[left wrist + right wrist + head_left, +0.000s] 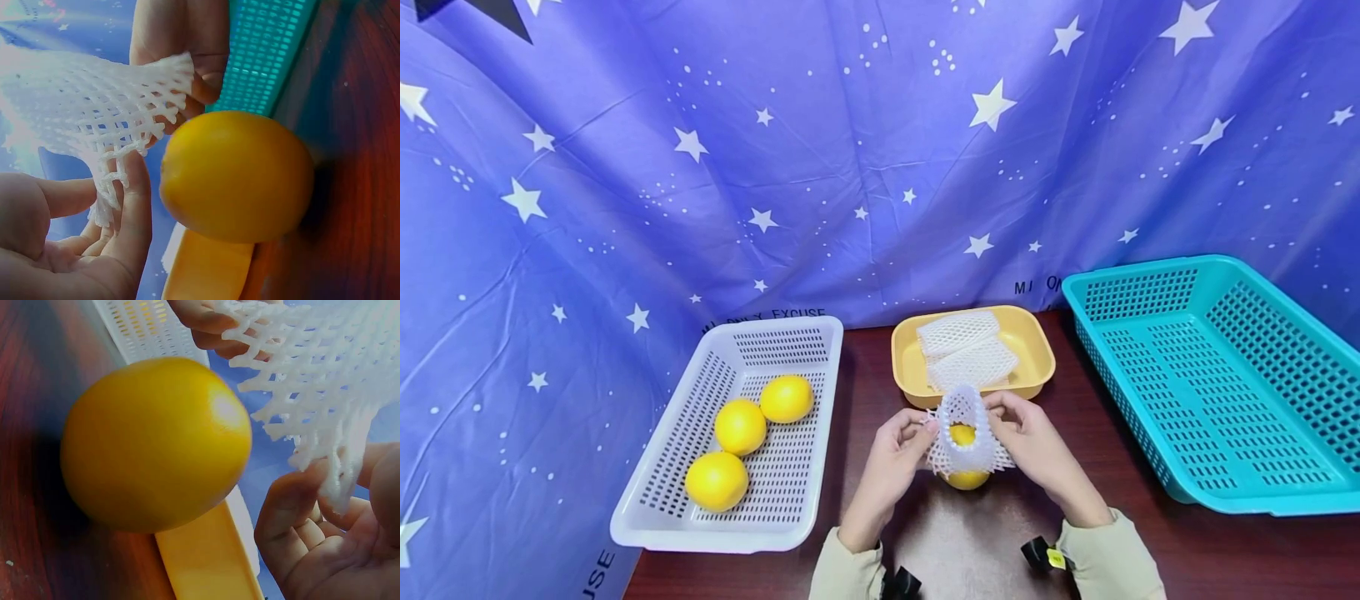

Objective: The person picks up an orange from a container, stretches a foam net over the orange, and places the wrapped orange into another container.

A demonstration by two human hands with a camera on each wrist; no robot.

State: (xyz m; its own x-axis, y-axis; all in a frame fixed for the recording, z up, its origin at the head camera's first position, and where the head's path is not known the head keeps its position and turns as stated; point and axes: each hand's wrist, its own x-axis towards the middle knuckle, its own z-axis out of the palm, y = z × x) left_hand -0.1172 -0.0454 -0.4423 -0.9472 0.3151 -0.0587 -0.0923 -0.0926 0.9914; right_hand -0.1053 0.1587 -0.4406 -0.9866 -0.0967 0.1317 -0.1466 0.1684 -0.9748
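My left hand [897, 457] and right hand [1036, 443] are pinching opposite sides of one white foam net [967, 458], fingers grasping its lower edge. I am holding it over one orange [967, 481], which is sitting on the table [865, 400] just in front of one yellow tray [1036, 350]. The net's fringed mouth is pointing down at the fruit, its long axis running roughly upright; I cannot tell whether the fringe is touching the peel. Three more oranges [741, 427] are resting in one white basket [782, 493] to my left, two flat foam nets [972, 365] are lying in the tray, and one teal basket [1195, 400] is standing to my right. In the head view the net is hiding much of the orange, yellow showing through its upper opening; both wrist views are showing the fruit's broad side and the spread fringe.
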